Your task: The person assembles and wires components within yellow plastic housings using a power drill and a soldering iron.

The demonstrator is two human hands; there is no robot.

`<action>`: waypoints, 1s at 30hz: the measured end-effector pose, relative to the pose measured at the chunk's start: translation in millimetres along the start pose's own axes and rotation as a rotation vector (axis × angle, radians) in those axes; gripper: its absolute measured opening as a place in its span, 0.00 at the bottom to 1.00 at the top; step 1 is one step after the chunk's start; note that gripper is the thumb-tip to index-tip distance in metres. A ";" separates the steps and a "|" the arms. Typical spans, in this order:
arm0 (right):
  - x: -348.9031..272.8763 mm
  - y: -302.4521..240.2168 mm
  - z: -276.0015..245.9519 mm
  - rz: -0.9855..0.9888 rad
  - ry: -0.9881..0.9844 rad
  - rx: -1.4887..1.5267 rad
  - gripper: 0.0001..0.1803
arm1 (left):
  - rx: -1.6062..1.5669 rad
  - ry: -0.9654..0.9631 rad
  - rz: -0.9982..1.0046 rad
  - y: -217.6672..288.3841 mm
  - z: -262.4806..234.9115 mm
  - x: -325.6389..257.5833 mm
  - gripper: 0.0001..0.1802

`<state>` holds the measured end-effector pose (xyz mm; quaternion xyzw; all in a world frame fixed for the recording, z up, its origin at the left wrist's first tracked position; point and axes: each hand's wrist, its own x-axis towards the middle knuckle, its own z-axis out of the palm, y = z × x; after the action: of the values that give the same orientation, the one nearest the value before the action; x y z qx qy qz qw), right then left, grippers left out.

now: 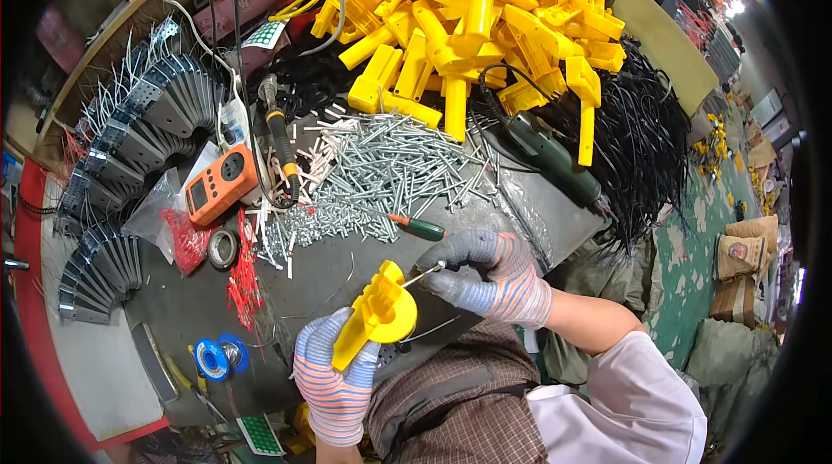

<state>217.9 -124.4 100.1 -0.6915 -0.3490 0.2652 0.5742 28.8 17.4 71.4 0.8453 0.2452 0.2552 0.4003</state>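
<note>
My left hand (334,369), in a striped knit glove, is closed around a yellow plastic housing (379,312) with its hollow side facing up. To its right, my right hand (485,272) wears a striped glove with grey-black fingers. Its thumb and fingertips pinch a thin pale rod-like piece (420,277), whose far end meets the housing's edge. Whether it is a screw or a stiff wire, I cannot tell. Just beyond the right hand lies a screwdriver (420,227) with a green handle. A heap of long silver screws (390,165) spreads over the bench behind it.
Yellow housings (468,13) are piled at the back. Black cables (641,143) and a green power screwdriver (550,152) lie right. Leftward are an orange meter (221,185), a soldering iron (282,143), grey metal parts (165,100), red wires (245,286) and a blue solder spool (218,357).
</note>
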 end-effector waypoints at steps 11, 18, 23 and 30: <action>33.0 2.8 -26.3 0.103 -0.145 -0.354 0.24 | 0.065 0.035 0.109 -10.9 -3.3 -9.8 0.22; 105.0 50.2 -48.0 0.073 0.047 -1.174 0.17 | -0.248 0.090 -0.131 -11.2 5.0 -7.8 0.21; 76.4 42.8 -45.7 0.072 0.192 -0.248 0.19 | -0.151 0.006 -0.204 -15.5 4.9 -11.4 0.23; 1.0 2.4 28.3 -0.040 -0.088 0.061 0.10 | -0.018 0.130 -0.032 -11.0 14.8 -6.1 0.22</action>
<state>197.2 -106.6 92.2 -0.6542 -0.3793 0.2943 0.5845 31.2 11.6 53.0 0.8194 0.2819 0.3051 0.3950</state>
